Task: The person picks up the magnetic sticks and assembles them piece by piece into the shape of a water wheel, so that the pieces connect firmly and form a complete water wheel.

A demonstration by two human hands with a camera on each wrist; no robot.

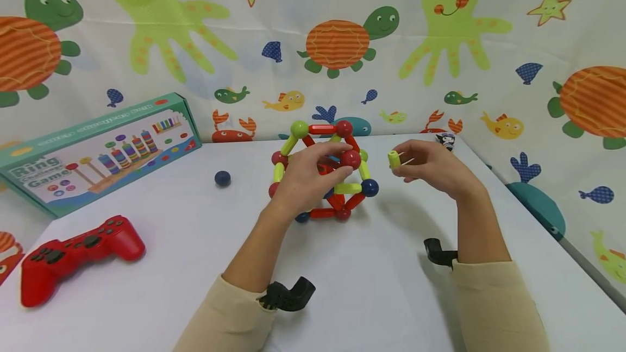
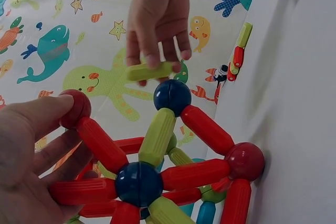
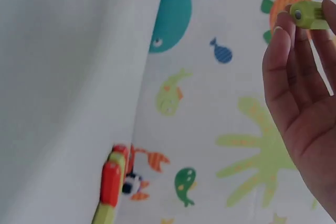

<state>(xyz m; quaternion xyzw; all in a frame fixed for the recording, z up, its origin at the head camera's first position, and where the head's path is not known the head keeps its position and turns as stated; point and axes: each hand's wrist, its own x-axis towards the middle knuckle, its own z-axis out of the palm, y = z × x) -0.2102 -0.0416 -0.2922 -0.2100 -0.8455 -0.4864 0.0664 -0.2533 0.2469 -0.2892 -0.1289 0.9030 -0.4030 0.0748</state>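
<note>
While left hand [image 1: 305, 178] grips red ball [image 1: 350, 159] to steady frame [image 1: 325, 175], right hand [image 1: 432, 170] at 3 o'clock pinches green stick [image 1: 394, 158], free end aimed at frame.

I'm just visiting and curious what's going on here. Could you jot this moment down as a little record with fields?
Setting: white table, sea-animal backdrop
Left hand: grips a red ball on the stick-and-ball structure
Right hand: pinches a loose yellow-green stick, held apart from the structure
Loose piece: dark blue ball on the table, left of the structure
Other things: red game controller, ring game box
Far edge: a few more sticks by the backdrop
</note>
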